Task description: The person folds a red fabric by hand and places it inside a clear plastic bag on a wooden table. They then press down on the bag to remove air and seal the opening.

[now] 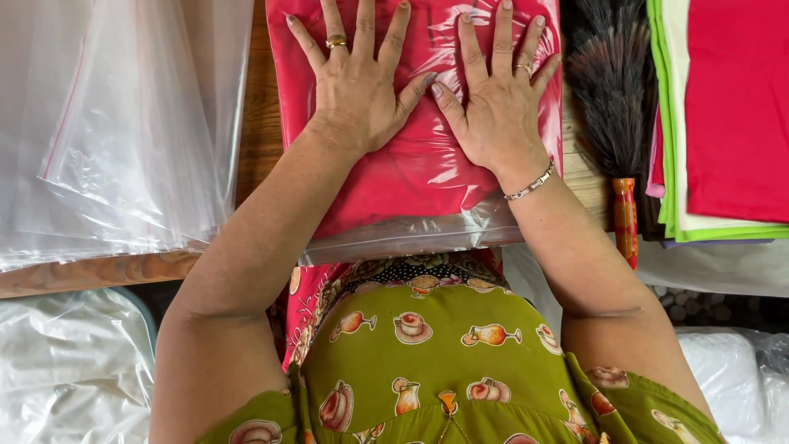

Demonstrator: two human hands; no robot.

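A folded red cloth sealed inside a clear plastic bag (411, 177) lies on the wooden table (261, 123) in front of me. My left hand (357, 78) rests flat on the bag's left half, fingers spread, a ring on one finger. My right hand (497, 90) presses flat on the bag's right half, fingers spread, with a ring and a bracelet at the wrist. The two thumbs nearly touch at the bag's middle. Neither hand grips anything. The bag's open end hangs over the table's near edge.
A stack of clear plastic bags (115, 123) lies at the left. A feather duster (612, 107) with a red handle lies right of the bag. Folded red, white and green cloths (723, 115) are stacked at far right. White plastic sacks (70, 370) sit below the table.
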